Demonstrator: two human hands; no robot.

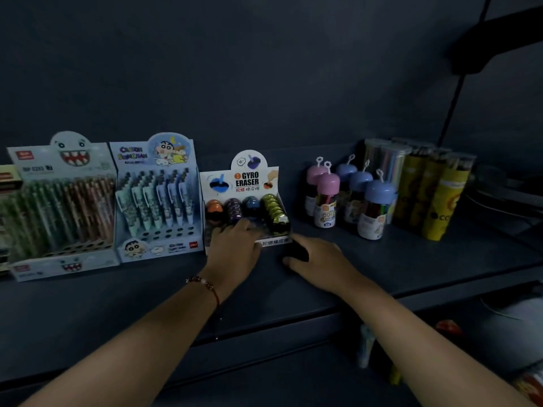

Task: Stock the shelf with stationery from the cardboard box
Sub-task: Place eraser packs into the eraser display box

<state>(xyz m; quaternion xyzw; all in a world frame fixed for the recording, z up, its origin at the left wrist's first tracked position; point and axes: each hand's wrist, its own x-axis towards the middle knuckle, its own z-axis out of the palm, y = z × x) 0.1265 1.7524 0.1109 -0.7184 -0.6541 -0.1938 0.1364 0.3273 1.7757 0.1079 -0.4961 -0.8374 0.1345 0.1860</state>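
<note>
The Gyro Eraser display box (249, 179) stands mid-shelf and holds rows of orange, purple, blue and yellow-green erasers. My left hand (232, 251) covers the box's front wall, and its fingers bend over the front lip onto the erasers. My right hand (318, 258) lies on the shelf at the box's front right corner. Its forefinger touches that corner, its thumb is spread, and only dark shadow shows between them. The cardboard box is out of view.
Left of the eraser box stand a cartoon pen display (158, 198) and a monster-face pen display (60, 207). To the right are pink- and blue-capped crayon tubs (373, 207) and tall yellow pencil tubes (440, 201). The dark shelf board (293, 304) ends at a front edge, with items dimly visible below.
</note>
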